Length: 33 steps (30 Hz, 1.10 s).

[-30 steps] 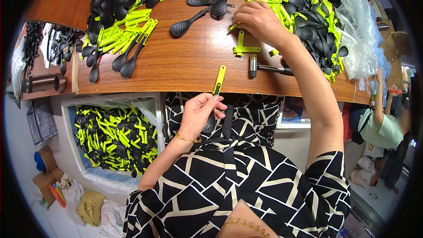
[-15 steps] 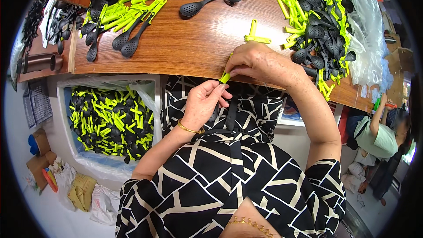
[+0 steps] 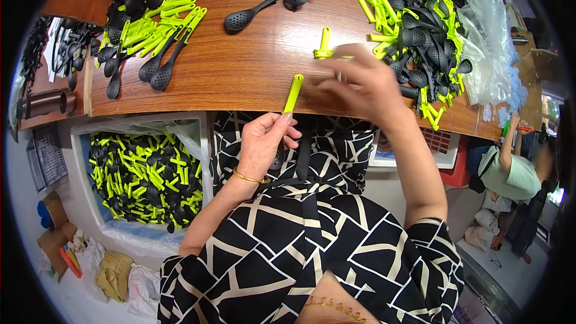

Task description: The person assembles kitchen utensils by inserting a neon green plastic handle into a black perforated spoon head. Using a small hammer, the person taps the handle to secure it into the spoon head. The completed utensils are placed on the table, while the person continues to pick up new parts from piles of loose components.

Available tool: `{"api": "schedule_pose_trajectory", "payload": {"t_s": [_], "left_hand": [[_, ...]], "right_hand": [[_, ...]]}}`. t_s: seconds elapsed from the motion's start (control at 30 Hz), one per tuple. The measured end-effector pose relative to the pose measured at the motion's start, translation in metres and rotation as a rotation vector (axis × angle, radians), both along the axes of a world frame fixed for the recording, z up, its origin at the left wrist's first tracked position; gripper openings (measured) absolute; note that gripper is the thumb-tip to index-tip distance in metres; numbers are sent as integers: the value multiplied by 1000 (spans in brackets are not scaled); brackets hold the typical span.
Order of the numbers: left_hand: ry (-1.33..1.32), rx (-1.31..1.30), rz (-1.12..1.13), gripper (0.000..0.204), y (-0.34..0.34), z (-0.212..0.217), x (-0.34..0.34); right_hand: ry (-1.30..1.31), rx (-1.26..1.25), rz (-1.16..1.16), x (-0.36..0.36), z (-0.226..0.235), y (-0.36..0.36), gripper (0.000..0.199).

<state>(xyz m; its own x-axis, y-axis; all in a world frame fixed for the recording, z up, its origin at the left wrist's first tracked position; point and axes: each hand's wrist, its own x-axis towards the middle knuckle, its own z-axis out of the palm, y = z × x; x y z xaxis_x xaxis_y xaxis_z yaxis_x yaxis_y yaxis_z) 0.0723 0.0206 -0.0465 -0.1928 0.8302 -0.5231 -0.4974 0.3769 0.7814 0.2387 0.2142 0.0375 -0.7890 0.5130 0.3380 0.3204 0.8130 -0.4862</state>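
My left hand [image 3: 262, 143], at the front edge of the table, is closed on a spoon with a lime-green handle [image 3: 294, 93]. The handle points away from me over the wood. A black perforated bowl shows partly below the hand, against my patterned clothes. My right hand [image 3: 363, 87] is raised over the table to the right of that handle, its fingers smeared by motion; whether anything is in them I cannot make out. Just beyond its fingertips lie a few loose green handles [image 3: 324, 41].
A heap of black spoons and green handles [image 3: 414, 36] covers the table's right side, beside clear plastic sheeting [image 3: 483, 42]. More green-handled spoons [image 3: 174, 36] lie at left, black spoons [image 3: 240, 20] at the back. A lined box [image 3: 205, 156] below holds many. Another person [image 3: 510, 174] is far right.
My right hand has let go of the green handle and moved right and away from it. The handle now shows in full above my left hand, which still holds on. The whole view has shifted slightly.
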Motion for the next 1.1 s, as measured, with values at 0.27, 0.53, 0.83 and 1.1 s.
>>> {"api": "schedule_pose_trajectory", "payload": {"t_s": [0.27, 0.53, 0.83, 1.1], "left_hand": [[13, 31, -3, 31, -1, 1, 3], [-19, 20, 3, 31, -3, 5, 3], [-117, -26, 22, 30, -2, 12, 4], [-745, -69, 92, 34, -11, 11, -7]], "right_hand": [[-296, 336, -164, 76, -17, 10, 30], [-38, 82, 122, 28, 7, -30, 56], [-132, 55, 105, 27, -10, -35, 53], [-175, -56, 72, 37, -31, -29, 58]]}}
